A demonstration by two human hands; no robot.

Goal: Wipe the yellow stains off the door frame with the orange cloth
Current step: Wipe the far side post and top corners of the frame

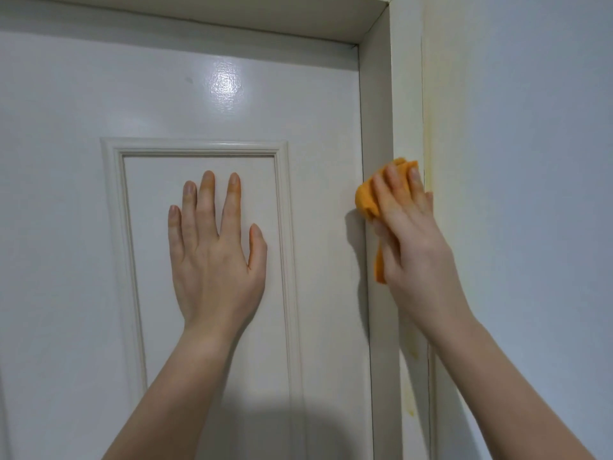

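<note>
My right hand (409,227) presses a crumpled orange cloth (366,199) flat against the white door frame (406,104) at about mid height; a tail of the cloth hangs down below the palm. Yellow stains (428,161) run along the frame's right edge just above and beside my fingertips, and fainter yellow drips (410,398) show lower on the frame under my forearm. My left hand (214,247) lies flat with fingers spread on the closed white door (232,94), inside its raised panel, holding nothing.
The door's moulded panel border (195,149) surrounds my left hand. The top of the frame (199,18) crosses overhead. A pale wall (530,161) fills the right side beyond the frame.
</note>
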